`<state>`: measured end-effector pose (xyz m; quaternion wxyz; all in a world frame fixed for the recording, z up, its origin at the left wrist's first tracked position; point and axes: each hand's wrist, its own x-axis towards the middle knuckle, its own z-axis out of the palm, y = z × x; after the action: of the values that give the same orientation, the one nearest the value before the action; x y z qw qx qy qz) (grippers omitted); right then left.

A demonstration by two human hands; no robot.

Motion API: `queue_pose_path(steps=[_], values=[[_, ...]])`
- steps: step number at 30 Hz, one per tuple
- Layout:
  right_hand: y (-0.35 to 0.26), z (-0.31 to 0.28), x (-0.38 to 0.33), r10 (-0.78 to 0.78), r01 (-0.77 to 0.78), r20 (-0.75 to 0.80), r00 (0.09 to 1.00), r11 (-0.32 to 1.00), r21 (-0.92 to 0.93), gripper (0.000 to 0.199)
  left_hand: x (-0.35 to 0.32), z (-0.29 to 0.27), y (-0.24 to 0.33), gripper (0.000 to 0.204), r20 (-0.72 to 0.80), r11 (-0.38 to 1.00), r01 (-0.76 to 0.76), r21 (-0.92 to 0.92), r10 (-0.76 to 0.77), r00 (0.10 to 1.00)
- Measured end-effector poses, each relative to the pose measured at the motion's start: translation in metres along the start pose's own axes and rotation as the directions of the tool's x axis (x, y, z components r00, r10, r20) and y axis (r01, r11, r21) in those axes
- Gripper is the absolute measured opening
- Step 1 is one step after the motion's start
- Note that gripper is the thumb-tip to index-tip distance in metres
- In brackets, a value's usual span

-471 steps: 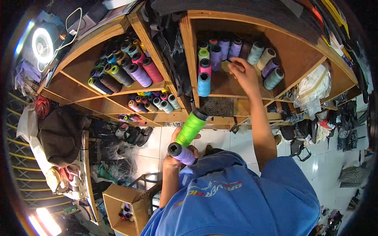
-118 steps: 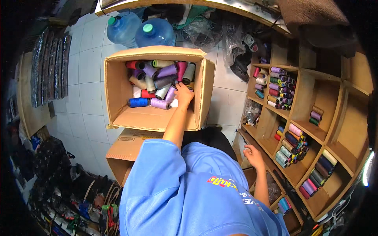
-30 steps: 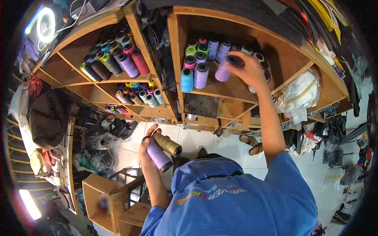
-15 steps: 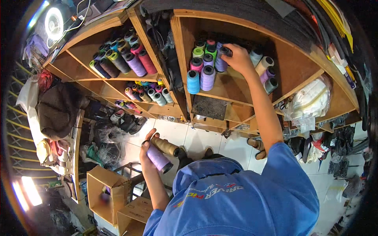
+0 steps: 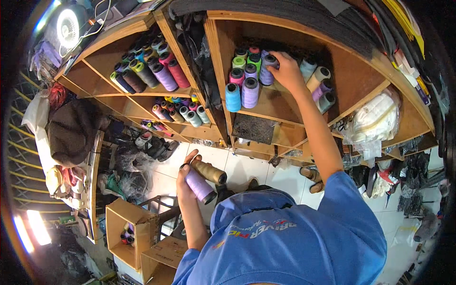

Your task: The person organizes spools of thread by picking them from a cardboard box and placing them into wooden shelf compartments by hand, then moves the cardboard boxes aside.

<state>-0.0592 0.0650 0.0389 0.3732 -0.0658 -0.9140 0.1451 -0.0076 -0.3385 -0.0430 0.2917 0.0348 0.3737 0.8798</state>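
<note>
My right hand (image 5: pixel 288 72) reaches up into a wooden shelf compartment (image 5: pixel 346 71) and closes on a lilac thread spool (image 5: pixel 267 69) standing among blue, pink, green and purple spools (image 5: pixel 241 88). My left hand (image 5: pixel 186 183) stays low near my chest and grips two spools together: a lilac spool (image 5: pixel 199 186) and a tan spool (image 5: pixel 209 172), both lying sideways.
The neighbouring shelf compartments at left hold several more spools (image 5: pixel 149 71). A cardboard box (image 5: pixel 124 228) with spools stands on the tiled floor at lower left. A white fan (image 5: pixel 69 28) sits on top of the shelf. Bags hang at right (image 5: pixel 375 121).
My right hand has pushed the lilac spool deeper into the compartment and set it among the others. My left hand with its two spools has barely moved.
</note>
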Motion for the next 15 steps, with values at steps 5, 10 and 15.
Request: queue_pose_path(steps=[5, 10, 15], values=[[-0.011, -0.021, -0.010, 0.072, -0.075, -0.112, 0.991, 0.997, -0.024, 0.039, 0.004, 0.007, -0.007, 0.063, 0.038, 0.998, 0.035, -0.043, -0.034, 0.999], [-0.067, -0.073, -0.071, 0.320, -0.628, 0.543, 0.776, 0.471, 0.620, 0.044, 0.012, 0.023, -0.020, 0.058, -0.060, 0.999, -0.001, -0.035, -0.002, 0.998], [-0.122, -0.077, -0.151, 0.082, -0.663, 0.769, 0.634, 0.570, 0.485, 0.056, 0.030, 0.061, -0.040, 0.054, -0.010, 0.994, 0.092, -0.056, -0.093, 0.996]])
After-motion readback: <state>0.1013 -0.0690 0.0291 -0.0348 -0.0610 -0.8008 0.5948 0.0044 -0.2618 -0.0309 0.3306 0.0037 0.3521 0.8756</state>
